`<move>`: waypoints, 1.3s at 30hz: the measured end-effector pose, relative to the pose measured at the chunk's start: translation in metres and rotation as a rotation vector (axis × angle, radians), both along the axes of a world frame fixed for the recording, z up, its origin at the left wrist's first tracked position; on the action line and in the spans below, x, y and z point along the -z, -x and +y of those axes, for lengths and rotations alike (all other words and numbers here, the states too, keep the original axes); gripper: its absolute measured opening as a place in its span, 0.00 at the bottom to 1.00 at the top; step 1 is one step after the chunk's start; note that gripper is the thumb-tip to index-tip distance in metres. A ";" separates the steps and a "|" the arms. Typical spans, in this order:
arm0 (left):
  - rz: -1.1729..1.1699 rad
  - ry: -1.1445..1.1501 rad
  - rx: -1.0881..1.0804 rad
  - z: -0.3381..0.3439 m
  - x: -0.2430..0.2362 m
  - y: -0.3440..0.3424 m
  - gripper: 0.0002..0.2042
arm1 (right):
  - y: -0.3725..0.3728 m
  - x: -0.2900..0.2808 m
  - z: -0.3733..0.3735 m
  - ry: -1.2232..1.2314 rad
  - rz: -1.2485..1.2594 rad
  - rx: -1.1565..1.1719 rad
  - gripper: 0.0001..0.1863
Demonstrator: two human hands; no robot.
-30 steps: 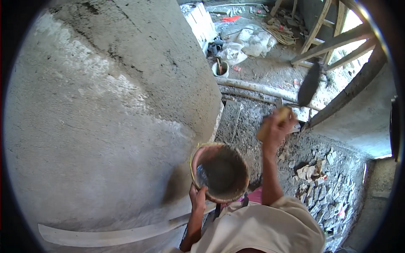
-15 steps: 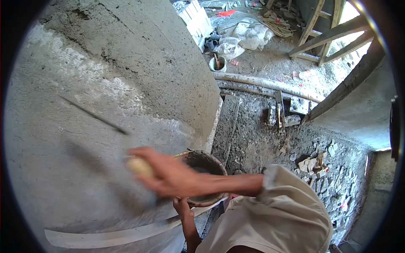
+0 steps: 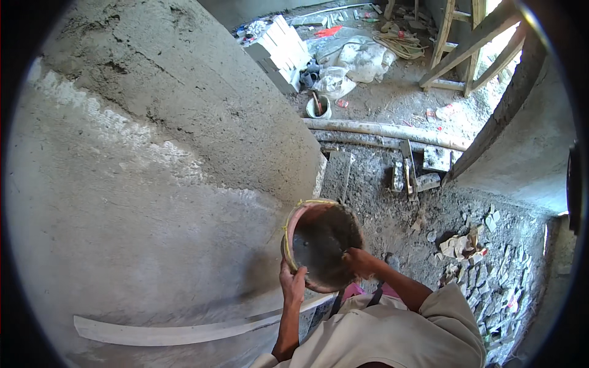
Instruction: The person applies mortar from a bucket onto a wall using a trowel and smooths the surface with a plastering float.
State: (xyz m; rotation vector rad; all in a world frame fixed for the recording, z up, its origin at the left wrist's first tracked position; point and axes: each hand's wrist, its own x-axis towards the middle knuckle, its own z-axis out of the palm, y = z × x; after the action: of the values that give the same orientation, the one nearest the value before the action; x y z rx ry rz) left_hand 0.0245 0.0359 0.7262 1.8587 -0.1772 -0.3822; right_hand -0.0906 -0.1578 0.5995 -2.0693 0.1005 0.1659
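Observation:
My left hand (image 3: 291, 282) grips the left-lower rim of a worn reddish round bucket (image 3: 293, 222), which has a yellow cord round the rim and dark grey mortar inside. My right hand (image 3: 361, 262) is closed at the bucket's right side, fingers over the interior; what it holds is hidden. The bucket is held in front of my body, beside a large plastered wall (image 3: 153, 233) with a rough, darker upper band.
Ahead lie long poles (image 3: 392, 130), boards and blocks (image 3: 437, 158), plastic sacks (image 3: 362, 61), a white pail (image 3: 318, 112) and stacked white blocks (image 3: 282, 55). A wooden ladder-like frame (image 3: 460, 49) stands upper right. Rubble (image 3: 491, 270) covers the ground at right.
My right hand swung the trowel from the upper right leftward across to the wall, then came back down into the bucket, where the blade is no longer distinguishable. The bucket shifted slightly.

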 end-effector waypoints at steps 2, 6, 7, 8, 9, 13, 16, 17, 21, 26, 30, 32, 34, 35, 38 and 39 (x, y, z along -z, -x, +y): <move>0.061 -0.039 0.030 -0.013 -0.003 -0.007 0.28 | 0.014 -0.017 -0.018 -0.721 0.510 0.275 0.18; 0.283 0.114 -0.026 -0.042 0.002 -0.025 0.25 | 0.037 -0.078 -0.050 -1.020 0.413 0.457 0.17; 0.392 0.178 -0.055 -0.047 0.006 -0.028 0.25 | 0.040 -0.098 -0.055 -1.119 0.320 0.509 0.17; 0.491 0.271 -0.062 -0.053 0.011 -0.033 0.26 | 0.041 -0.119 -0.061 -1.220 0.249 0.550 0.17; 0.499 0.160 -0.122 -0.057 0.015 -0.038 0.28 | 0.041 -0.141 -0.067 -1.211 0.210 0.564 0.17; 0.490 0.259 -0.091 -0.049 0.023 -0.046 0.25 | 0.019 -0.224 -0.091 -1.014 -0.274 0.867 0.19; 0.472 0.168 -0.148 -0.024 0.018 -0.047 0.25 | -0.029 -0.244 -0.123 -0.728 -0.659 1.207 0.22; 0.423 0.083 -0.117 -0.012 0.014 -0.046 0.25 | -0.051 -0.240 -0.136 -0.644 -0.760 1.291 0.23; 0.267 0.014 -0.166 0.034 0.007 -0.037 0.22 | -0.184 -0.226 -0.184 -0.544 -1.114 1.478 0.23; 0.236 -0.049 -0.315 0.082 0.007 -0.033 0.25 | -0.347 -0.355 -0.106 -0.198 -0.495 0.983 0.10; 0.187 -0.001 -0.436 0.101 0.000 -0.028 0.26 | -0.331 -0.484 0.044 -0.890 -1.088 0.254 0.24; 0.195 0.001 -0.482 0.108 -0.002 -0.022 0.27 | -0.282 -0.486 0.084 -0.916 -1.246 0.116 0.23; 0.188 0.062 -0.525 0.111 -0.004 -0.015 0.28 | -0.227 -0.447 0.083 -0.952 -1.126 -0.029 0.23; 0.225 0.037 -0.548 0.111 -0.004 -0.012 0.28 | -0.202 -0.419 0.072 -0.801 -0.990 -0.032 0.26; 0.196 0.105 -0.601 0.104 -0.005 -0.006 0.25 | -0.131 -0.319 0.019 -0.378 -0.495 -0.067 0.27; 0.244 0.125 -0.562 0.100 -0.006 -0.006 0.25 | -0.107 -0.285 0.007 -0.197 -0.315 -0.031 0.26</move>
State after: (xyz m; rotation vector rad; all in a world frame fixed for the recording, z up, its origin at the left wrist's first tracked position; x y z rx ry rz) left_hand 0.0301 0.1356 0.7322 1.6381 0.4696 -0.1952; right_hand 0.0166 -0.1506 0.8844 -1.8756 -0.1361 -0.1284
